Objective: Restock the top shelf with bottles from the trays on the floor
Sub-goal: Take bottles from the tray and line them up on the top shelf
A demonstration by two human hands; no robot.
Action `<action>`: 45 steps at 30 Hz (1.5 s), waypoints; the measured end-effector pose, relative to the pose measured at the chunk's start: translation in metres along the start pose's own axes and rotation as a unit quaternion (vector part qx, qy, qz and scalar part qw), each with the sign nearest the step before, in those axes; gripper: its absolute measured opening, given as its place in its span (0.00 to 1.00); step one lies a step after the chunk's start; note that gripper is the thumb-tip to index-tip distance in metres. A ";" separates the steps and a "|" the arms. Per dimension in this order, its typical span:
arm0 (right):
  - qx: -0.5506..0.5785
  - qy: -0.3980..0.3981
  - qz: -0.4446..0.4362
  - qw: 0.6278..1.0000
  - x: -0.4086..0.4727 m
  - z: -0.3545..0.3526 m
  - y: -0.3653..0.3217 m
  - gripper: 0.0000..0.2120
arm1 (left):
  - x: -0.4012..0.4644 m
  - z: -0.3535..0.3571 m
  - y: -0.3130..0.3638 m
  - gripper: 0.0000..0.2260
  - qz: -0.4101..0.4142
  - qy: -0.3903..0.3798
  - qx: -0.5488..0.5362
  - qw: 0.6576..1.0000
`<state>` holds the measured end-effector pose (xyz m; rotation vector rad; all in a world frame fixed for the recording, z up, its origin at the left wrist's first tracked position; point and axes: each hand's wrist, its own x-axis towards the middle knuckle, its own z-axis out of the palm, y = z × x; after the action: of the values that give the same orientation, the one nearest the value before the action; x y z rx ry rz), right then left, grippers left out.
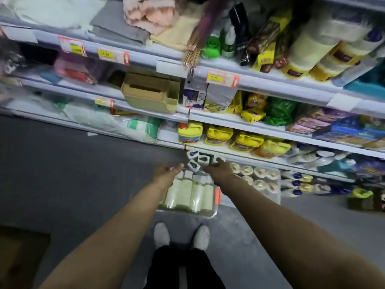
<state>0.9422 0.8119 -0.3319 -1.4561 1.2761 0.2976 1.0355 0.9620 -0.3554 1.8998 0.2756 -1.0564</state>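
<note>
On the floor ahead of my feet lies a clear tray [208, 214] holding several pale green bottles [186, 193] laid side by side, white caps pointing toward the shelves. Beyond them sit a few white-capped bottle tops [196, 160]. My left hand [169, 170] reaches down over the tray's far left end, fingers relaxed and spread, holding nothing. My right hand [218, 167] reaches down over the far right end, fingers extended toward the caps; whether it touches one I cannot tell. A second clear tray [278, 185] to the right holds several round-topped bottles [257, 176].
Shelving [208, 117] rises ahead, stocked with yellow tubs [189, 132], packets, towels and paper rolls. White spray bottles [295, 182] line the bottom shelf on the right. A brown cardboard box [20, 257] sits at lower left. Grey floor [62, 174] stretches to the left. My white shoes [181, 236] stand behind the tray.
</note>
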 end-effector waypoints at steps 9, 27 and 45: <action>-0.037 -0.025 0.089 0.995 0.074 0.055 0.077 0.12 | 0.070 -0.010 -0.104 0.42 -0.086 0.026 -0.004 0.996; -0.051 -0.044 0.177 0.982 0.224 0.173 0.203 0.26 | 0.217 0.009 -0.235 0.31 -0.116 0.020 0.080 0.990; 0.099 0.023 0.256 0.961 0.285 0.225 0.255 0.32 | 0.273 0.033 -0.277 0.48 -0.099 -0.016 0.123 0.987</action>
<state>0.9455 0.8998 -0.7667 -0.9524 1.6627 0.4627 1.0258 1.0296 -0.7399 2.1051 0.3325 -1.3025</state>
